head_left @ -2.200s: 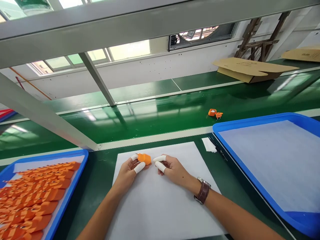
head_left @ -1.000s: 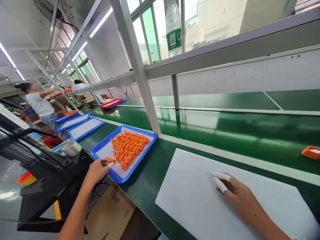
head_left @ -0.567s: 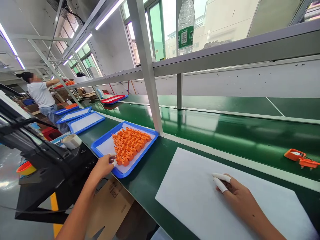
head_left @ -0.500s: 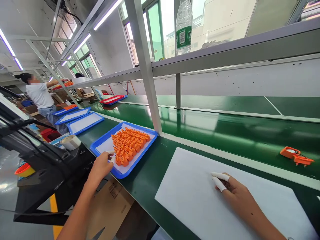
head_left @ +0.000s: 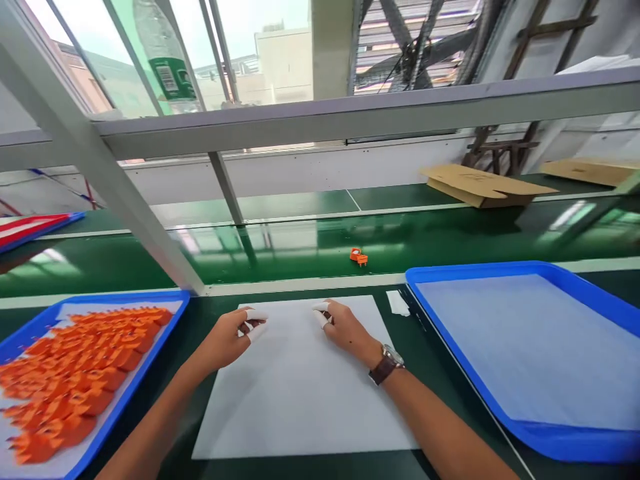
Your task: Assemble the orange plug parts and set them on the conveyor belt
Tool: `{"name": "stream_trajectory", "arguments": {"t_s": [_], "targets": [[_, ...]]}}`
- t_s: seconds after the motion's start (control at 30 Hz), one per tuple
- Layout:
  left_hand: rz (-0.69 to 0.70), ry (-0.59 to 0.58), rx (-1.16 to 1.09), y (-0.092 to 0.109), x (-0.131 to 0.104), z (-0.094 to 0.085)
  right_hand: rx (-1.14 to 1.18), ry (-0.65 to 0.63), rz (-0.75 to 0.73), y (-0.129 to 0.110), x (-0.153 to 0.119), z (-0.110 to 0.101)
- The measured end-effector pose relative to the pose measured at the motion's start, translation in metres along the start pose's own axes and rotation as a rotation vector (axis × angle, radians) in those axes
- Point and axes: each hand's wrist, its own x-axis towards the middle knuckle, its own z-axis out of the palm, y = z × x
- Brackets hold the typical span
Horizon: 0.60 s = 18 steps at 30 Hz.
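Note:
A large white sheet (head_left: 300,387) lies on the dark green bench. Above its upper left part is my left hand (head_left: 230,339), with white covers on thumb and forefinger; the fingertips are apart and nothing shows between them. My right hand (head_left: 345,328), also with white finger covers and a watch at the wrist, is over the sheet's upper right part, thumb and forefinger slightly apart with no object visible. Many orange parts (head_left: 75,387) fill a blue tray (head_left: 135,393) on the left. To the right stands a blue tray (head_left: 480,393) lined with white paper.
Behind the bench, an orange piece (head_left: 359,257) rests on the shiny green belt. A small white scrap (head_left: 398,303) lies near the right tray. A slanted metal post (head_left: 115,180) rises at left. Cardboard (head_left: 480,183) and a red tray (head_left: 30,230) lie farther back.
The view has swung right, bringing the right tray in. My left hand has left the tray of orange parts and come over the sheet, close to my right hand.

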Motion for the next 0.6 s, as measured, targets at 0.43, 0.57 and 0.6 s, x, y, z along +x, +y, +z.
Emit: {"name": "stream_trajectory", "arguments": {"t_s": [0.43, 0.57, 0.6], "targets": [[0.175, 0.045, -0.102, 0.032, 0.249, 0.132, -0.195, 0.060, -0.054, 0.019, 0.004, 0.014], [0.178, 0.061, -0.083, 0.041, 0.294, 0.150, -0.218, 0.055, -0.067, 0.021, 0.005, 0.013], [0.180, 0.062, -0.085, 0.042, 0.301, 0.152, -0.220, 0.053, -0.069, 0.021, 0.006, 0.012]]}}
